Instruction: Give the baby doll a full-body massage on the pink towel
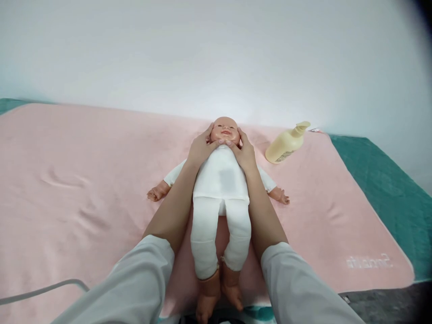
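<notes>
A baby doll (216, 177) in a white cloth body lies on its back, with its head towards the wall and its feet towards me. My left hand (201, 147) cups the left side of the doll's head, its thumb laid along the chin. On the other side, my right hand (245, 154) holds the head in the same way, fingers by the ear. Both thumb tips come close together just under the doll's mouth. The doll's arms stretch out to either side beyond my forearms. The fingers behind its head are partly hidden.
A pale yellow pump bottle (285, 145) stands to the right of the doll's head. Under everything lies a pink mat (101, 180) over a green padded cover (381, 193). A white wall (202, 54) rises behind. A grey cable (43, 288) runs in at lower left.
</notes>
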Tool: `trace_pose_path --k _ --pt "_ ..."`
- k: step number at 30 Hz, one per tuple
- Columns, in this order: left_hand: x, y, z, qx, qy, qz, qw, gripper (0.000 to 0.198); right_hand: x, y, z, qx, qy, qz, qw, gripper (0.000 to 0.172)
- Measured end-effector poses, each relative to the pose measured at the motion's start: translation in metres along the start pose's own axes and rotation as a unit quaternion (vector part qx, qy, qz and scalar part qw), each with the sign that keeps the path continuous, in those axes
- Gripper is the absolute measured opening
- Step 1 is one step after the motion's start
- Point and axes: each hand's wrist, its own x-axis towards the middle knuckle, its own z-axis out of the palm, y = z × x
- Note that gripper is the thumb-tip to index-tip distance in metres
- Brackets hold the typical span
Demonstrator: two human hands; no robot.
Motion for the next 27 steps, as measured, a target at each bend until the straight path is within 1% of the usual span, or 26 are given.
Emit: trace_pose_path --k 4,9,15,19,27 --pt "0.001 0.001 -0.001 0.002 -0.006 0.002 1.000 0.082 0.002 0.004 0.000 0.005 -0.008 -0.007 1.000 0.083" --pt "0.000 0.003 -0.003 0.010 -0.015 0.010 1.000 0.076 0.006 0.010 -0.003 0.011 -0.022 -0.017 1.000 0.089" --pt "0.000 0.002 -0.007 0.031 -0.033 0.021 0.999 0.072 0.004 0.007 -0.010 0.010 -0.052 -0.023 0.998 0.087" --pt "0.001 0.000 -0.009 0.045 -0.047 0.030 0.997 0.071 0.002 0.005 -0.014 0.027 -0.072 -0.024 0.997 0.090" --pt "0.002 -0.003 -0.008 0.039 -0.053 0.037 0.997 0.072 0.000 0.002 -0.019 0.016 -0.093 -0.015 0.995 0.088"
